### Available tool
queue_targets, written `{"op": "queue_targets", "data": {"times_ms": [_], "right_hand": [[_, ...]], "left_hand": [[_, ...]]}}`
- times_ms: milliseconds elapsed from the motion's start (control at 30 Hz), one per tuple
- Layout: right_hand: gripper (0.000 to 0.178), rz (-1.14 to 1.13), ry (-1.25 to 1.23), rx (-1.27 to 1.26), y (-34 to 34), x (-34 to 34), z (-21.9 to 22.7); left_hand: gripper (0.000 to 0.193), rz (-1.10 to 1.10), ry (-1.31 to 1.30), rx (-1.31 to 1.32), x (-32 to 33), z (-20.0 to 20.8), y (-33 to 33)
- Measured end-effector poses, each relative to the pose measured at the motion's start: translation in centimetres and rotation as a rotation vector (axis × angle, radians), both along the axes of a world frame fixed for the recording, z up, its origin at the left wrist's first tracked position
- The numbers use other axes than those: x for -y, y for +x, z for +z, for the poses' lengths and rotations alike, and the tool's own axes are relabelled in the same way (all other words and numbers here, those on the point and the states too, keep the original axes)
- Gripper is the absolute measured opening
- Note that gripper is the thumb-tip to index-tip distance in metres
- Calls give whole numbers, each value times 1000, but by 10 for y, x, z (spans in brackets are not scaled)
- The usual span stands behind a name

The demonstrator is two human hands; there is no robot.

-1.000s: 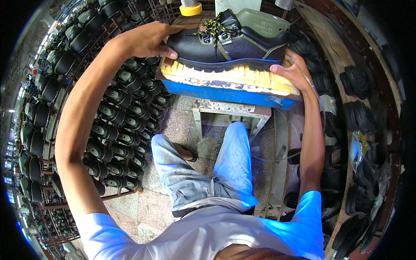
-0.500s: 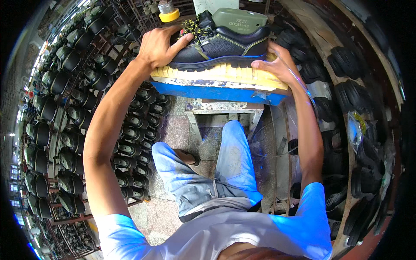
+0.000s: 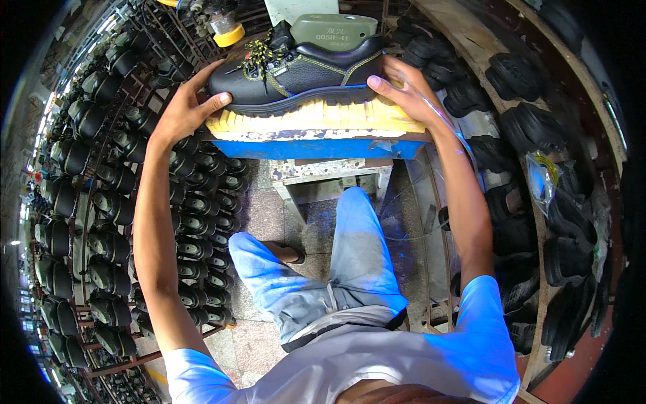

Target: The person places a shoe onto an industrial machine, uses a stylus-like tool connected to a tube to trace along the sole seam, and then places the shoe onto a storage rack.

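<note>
A black leather safety shoe (image 3: 316,79) with yellow stitching and black-and-yellow laces (image 3: 259,59) sits sole down on a ribbed yellow pad (image 3: 323,120). Out of its opening rises a green shoe last (image 3: 336,32). My left hand (image 3: 187,111) cups the toe end, thumb on the near side and fingers going behind it. At the heel, my right hand (image 3: 407,94) grips with its thumb on the near side above the sole; its other fingers are partly hidden behind the shoe.
Under the pad lies a blue base (image 3: 303,149) on a worn metal stand (image 3: 330,172). Racks of black shoes (image 3: 111,242) fill the left side. More black soles or shoes (image 3: 531,128) lie on shelves at right. A yellow-rimmed part (image 3: 229,35) hangs beyond the toe.
My left hand has shifted from the upper beside the laces to the toe tip. My right hand stays at the heel. The whole view has moved slightly.
</note>
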State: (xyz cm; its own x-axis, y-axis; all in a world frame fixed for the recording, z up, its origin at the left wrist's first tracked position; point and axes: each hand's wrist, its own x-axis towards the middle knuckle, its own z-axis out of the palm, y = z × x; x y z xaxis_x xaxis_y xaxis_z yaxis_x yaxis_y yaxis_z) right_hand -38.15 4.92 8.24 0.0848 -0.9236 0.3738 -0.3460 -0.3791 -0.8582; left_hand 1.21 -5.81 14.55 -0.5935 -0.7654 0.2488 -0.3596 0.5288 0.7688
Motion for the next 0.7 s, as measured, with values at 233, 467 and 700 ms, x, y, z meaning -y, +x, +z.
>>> {"op": "queue_targets", "data": {"times_ms": [233,467,700], "right_hand": [[64,28,4,123,2,0,-1],[64,-19,18,127,4,-1,-1],[60,-101,-49,67,11,-6,-5]], "left_hand": [[76,-36,131,-120,18,-9,0],[83,-27,126,-158,12,-9,-3],[76,-27,129,-160,17,-13,0]]}}
